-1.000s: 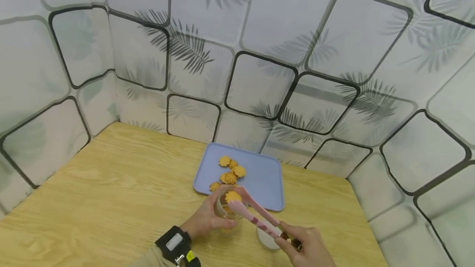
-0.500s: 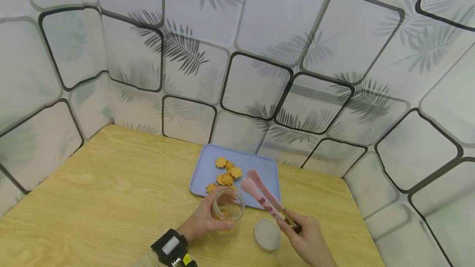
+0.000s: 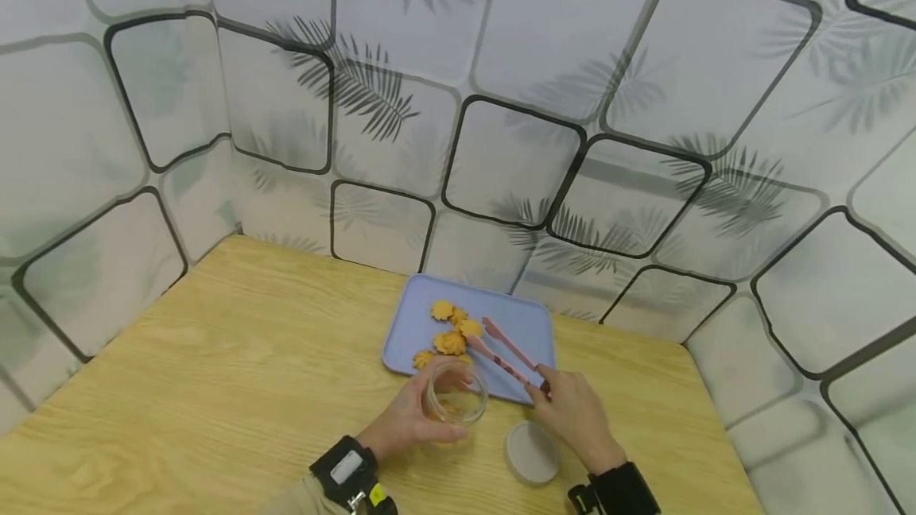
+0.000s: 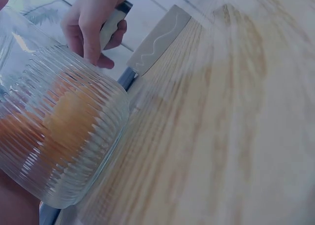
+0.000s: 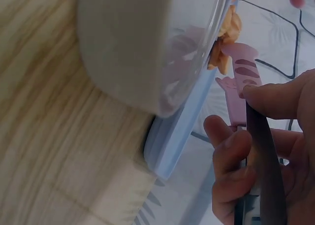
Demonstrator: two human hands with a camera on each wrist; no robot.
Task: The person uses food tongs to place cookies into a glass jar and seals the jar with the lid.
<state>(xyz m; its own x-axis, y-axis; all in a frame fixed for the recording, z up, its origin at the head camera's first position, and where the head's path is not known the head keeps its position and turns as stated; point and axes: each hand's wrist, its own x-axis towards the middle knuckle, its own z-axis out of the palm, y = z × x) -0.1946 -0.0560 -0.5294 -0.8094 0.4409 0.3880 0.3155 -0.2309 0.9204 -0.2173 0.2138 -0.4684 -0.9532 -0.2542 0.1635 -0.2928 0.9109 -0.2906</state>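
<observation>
On the pale-blue rectangular tray point(image 3: 525, 324) beyond the fingers of the left hand point(image 3: 411, 418), curled round a clear ribbed-glass jar point(image 4: 64, 121), and the right hand point(image 3: 572, 412), holding parted pink-tipped, dark-handled tongs point(image 5: 258, 136), golden flower-shaped biscuits point(image 3: 449, 342) overlap, so a careless pinch could drag neighbours loose.

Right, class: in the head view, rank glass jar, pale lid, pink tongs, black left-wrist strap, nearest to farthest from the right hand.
1. Pink tongs: in the right hand.
2. Pale lid: beside it, left.
3. Glass jar: in the left hand.
4. Black left-wrist strap: farthest left.
</observation>
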